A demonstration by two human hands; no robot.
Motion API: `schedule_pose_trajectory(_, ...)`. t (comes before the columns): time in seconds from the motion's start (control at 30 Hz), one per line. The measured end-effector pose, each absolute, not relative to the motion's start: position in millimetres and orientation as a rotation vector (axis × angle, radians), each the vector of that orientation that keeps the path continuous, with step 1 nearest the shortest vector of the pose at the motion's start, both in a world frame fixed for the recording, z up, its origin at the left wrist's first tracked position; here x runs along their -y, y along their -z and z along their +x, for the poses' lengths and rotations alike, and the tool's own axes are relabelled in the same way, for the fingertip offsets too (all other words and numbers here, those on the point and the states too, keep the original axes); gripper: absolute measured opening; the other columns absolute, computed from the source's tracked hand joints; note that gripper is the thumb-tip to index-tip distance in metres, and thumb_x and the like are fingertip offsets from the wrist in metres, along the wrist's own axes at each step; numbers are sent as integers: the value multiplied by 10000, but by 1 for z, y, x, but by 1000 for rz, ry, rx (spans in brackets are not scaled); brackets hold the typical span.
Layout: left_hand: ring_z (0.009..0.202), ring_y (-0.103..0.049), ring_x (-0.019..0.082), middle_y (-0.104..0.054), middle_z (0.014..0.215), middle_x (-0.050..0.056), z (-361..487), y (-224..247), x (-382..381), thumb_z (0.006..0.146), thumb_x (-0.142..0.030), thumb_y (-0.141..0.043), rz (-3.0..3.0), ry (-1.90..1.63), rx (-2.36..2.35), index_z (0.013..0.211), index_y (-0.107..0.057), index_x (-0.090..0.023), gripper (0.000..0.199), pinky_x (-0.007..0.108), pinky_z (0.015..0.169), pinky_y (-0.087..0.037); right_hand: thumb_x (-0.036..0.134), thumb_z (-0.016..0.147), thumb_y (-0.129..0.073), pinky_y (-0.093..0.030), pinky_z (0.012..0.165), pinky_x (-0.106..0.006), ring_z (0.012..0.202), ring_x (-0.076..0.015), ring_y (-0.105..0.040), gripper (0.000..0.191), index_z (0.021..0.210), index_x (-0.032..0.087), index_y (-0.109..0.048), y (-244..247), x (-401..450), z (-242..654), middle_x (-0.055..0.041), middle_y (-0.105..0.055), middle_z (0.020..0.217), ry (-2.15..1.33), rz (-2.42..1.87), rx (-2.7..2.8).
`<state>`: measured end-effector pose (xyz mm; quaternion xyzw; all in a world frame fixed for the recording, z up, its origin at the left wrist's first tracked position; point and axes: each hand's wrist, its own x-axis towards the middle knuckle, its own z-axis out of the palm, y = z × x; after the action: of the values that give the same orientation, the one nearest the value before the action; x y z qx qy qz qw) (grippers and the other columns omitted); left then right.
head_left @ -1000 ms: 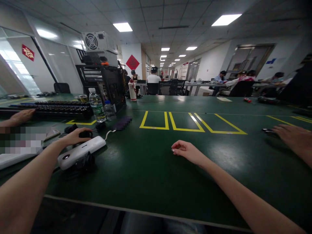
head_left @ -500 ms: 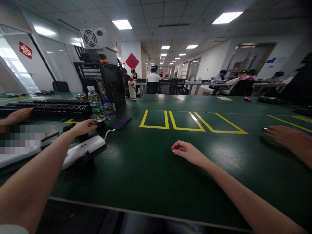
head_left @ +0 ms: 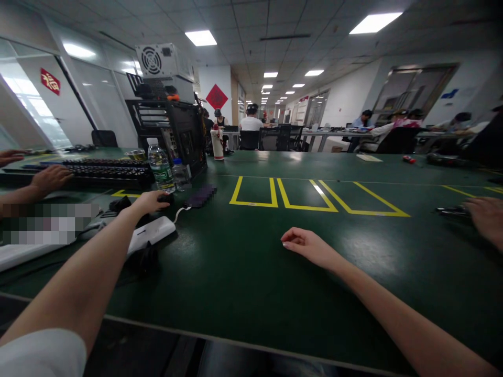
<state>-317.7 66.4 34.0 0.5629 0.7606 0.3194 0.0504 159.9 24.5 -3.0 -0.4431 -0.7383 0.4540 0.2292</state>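
My left hand (head_left: 151,202) reaches over the white power strip (head_left: 153,233), its fingers closed at a small black object (head_left: 166,199) that is too dark to make out. Just behind it stand a water bottle with a green label (head_left: 160,170) and a smaller bottle with a blue cap (head_left: 180,175). My right hand (head_left: 302,243) rests on the green table (head_left: 243,272), fingers curled together with nothing visible in them. Beyond it, yellow tape outlines (head_left: 253,204) mark the tabletop.
Other people's hands are at the far left (head_left: 51,178) and at the right edge (head_left: 487,217), the latter by a black object (head_left: 451,211). Black racks (head_left: 106,173) and a computer case (head_left: 186,136) stand at the left back.
My left hand has moved slightly right, onto the black object. My right hand has barely moved. At the right edge, the other person's hand has shifted right and a black object now shows beside it.
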Motion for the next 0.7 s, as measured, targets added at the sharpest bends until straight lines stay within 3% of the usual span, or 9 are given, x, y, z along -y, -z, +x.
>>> schedule_pose_trajectory(0.13, 625, -466, 110, -456, 552, -74, -317, -48, -66, 545, -323, -710, 1767, -958, -2432, 908, -594, -171, 410, 207, 665, -353, 335, 717, -538, -427, 777, -360, 840, -167, -552, 215, 887, 204, -555, 3, -24, 160, -29, -584, 909, -1253, -1228, 2035)
schedule_pose_trajectory(0.23, 695, -503, 120, -515, 693, -42, -291, -67, -63, 682, -472, -562, 1784, -1100, -2470, 1076, -492, -198, 485, 233, 675, -377, 340, 724, -528, -434, 757, -359, 828, -171, -552, 210, 889, 212, -553, 3, -22, 158, -28, -579, 912, -1191, -1245, 2052)
schedule_pose_trajectory(0.3, 651, -536, 114, -549, 736, -21, -250, -74, -57, 735, -489, -488, 1802, -1308, -2222, 1152, -412, -206, 510, 234, 621, -403, 352, 731, -518, -439, 740, -355, 818, -169, -552, 222, 904, 215, -548, 2, -20, 154, -29, -573, 916, -1129, -1245, 2062)
schedule_pose_trajectory(0.53, 710, -534, 146, -523, 883, 39, -51, -26, -23, 673, -437, -578, 2209, -1052, -1579, 1041, -505, -226, 431, 266, 614, -440, 411, 762, -454, -464, 686, -326, 777, -150, -556, 314, 988, 194, -470, 7, -24, 145, -44, -552, 902, -1142, -1139, 1908)
schedule_pose_trajectory(0.7, 747, -519, 172, -472, 919, 60, -8, 5, -22, 675, -504, -540, 2163, -924, -1576, 1014, -465, -198, 462, 286, 590, -438, 387, 779, -440, -485, 678, -302, 750, -130, -555, 283, 974, 182, -442, 10, -30, 150, -40, -547, 869, -1231, -1125, 1728)
